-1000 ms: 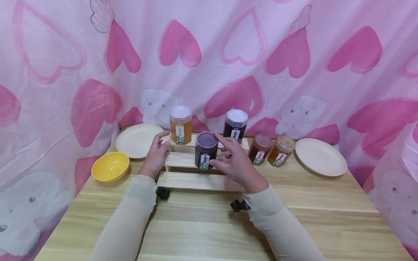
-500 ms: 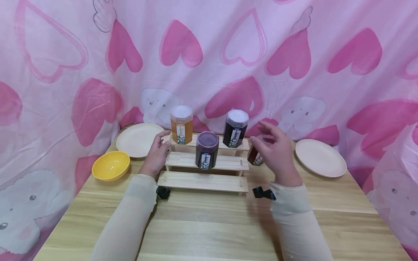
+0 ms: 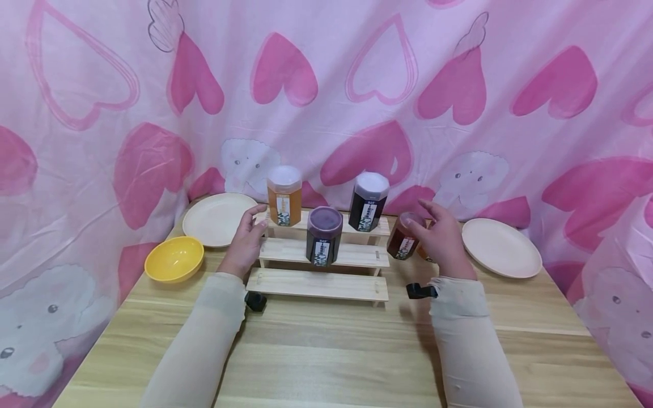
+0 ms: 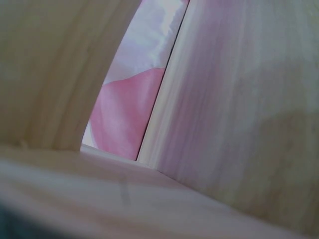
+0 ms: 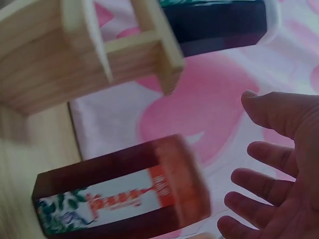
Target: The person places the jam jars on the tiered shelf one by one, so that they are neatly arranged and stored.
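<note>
My left hand (image 3: 245,241) is at the left end of a three-step wooden rack (image 3: 318,283), fingers loosely bent beside the upper step. My right hand (image 3: 442,241), fingers spread, is over a reddish-brown jar (image 3: 400,243) on the table right of the rack. The right wrist view shows a gap between that hand and the jar's lid end (image 5: 182,181). An amber jar (image 3: 427,255) is mostly hidden behind the right hand. On the rack's top step stand a honey-coloured jar (image 3: 284,204) and a dark jar (image 3: 366,209); a dark jar with a purple lid (image 3: 323,238) occupies the middle step.
At the left are a yellow bowl (image 3: 174,259) and a cream plate (image 3: 216,218). Another cream plate (image 3: 501,247) lies to the right of the jars. A pink heart-print curtain (image 3: 326,85) hangs behind the wooden table (image 3: 326,351).
My right hand has let go of the purple-lidded jar, leaving it on the middle step, and moved right to the reddish-brown jar. The left hand has stayed at the rack.
</note>
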The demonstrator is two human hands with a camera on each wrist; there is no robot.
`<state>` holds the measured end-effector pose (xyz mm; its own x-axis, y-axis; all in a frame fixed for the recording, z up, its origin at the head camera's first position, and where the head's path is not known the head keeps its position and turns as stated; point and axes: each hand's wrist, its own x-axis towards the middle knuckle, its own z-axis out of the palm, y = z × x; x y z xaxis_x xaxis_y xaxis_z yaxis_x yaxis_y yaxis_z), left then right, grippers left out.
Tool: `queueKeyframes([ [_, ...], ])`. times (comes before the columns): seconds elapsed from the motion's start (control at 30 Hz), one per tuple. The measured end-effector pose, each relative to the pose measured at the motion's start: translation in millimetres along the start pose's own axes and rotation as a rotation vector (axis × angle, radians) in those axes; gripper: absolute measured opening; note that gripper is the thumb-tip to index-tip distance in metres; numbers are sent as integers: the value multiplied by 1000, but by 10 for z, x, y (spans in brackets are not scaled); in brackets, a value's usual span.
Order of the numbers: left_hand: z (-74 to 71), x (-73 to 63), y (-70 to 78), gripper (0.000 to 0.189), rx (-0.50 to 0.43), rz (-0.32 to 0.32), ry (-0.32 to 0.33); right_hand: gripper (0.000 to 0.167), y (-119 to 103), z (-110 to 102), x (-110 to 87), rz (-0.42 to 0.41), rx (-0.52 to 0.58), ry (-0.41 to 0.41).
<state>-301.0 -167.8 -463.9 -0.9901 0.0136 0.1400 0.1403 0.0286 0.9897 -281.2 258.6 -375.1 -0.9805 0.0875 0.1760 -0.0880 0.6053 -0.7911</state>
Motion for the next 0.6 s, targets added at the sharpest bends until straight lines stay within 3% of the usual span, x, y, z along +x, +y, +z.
queueKeyframes([
  [0.33, -4, 7, -16, 45, 0, 1, -2, 64, 231, 138, 106, -55, -78, -27],
  [0.6, -5, 9, -17, 44, -10, 12, -7, 57, 281, 158, 128, -44, -126, -90],
])
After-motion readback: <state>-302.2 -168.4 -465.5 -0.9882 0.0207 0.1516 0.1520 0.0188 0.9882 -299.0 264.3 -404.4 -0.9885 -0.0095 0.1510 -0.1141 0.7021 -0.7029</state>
